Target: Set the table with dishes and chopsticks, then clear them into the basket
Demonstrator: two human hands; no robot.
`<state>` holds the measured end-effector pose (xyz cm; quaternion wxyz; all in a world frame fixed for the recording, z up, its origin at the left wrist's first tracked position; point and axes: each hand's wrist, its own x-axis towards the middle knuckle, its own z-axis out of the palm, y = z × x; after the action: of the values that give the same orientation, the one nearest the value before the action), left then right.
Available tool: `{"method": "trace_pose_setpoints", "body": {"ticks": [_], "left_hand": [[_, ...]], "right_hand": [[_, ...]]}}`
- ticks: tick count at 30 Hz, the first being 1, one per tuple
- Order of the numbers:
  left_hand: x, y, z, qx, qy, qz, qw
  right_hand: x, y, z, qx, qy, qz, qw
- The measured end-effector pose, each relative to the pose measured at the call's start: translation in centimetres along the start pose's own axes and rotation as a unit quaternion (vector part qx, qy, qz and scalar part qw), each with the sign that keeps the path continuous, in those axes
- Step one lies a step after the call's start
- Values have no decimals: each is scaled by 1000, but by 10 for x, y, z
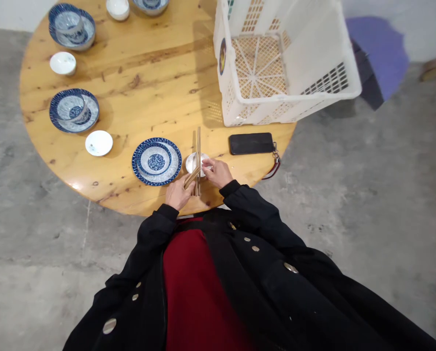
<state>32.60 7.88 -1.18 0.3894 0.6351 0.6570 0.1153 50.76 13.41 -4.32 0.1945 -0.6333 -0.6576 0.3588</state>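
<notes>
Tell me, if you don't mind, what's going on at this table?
A person in a black coat stands at a round wooden table. Their left hand grips wooden chopsticks, while the fingers of their right hand touch a small white dish beside a blue-and-white plate. More blue-and-white dishes sit along the table's far side, and a white plastic crate and a black phone lie nearby.
</notes>
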Motion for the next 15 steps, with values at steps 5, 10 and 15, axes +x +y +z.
{"method": "trace_pose_setpoints", "body": {"ticks": [5,10,15], "left_hand": [[-1,4,-1,6,-11,3,1000],[-1,6,-2,12,-20,-5,1000],[1,6,1,9,-23,-3,1000]], "right_hand": [[-1,-4,1,-18,-22,1,1000],[-2,-3,3,-13,-26,-11,1000],[-3,-4,4,-13,-30,-8,999]]}}
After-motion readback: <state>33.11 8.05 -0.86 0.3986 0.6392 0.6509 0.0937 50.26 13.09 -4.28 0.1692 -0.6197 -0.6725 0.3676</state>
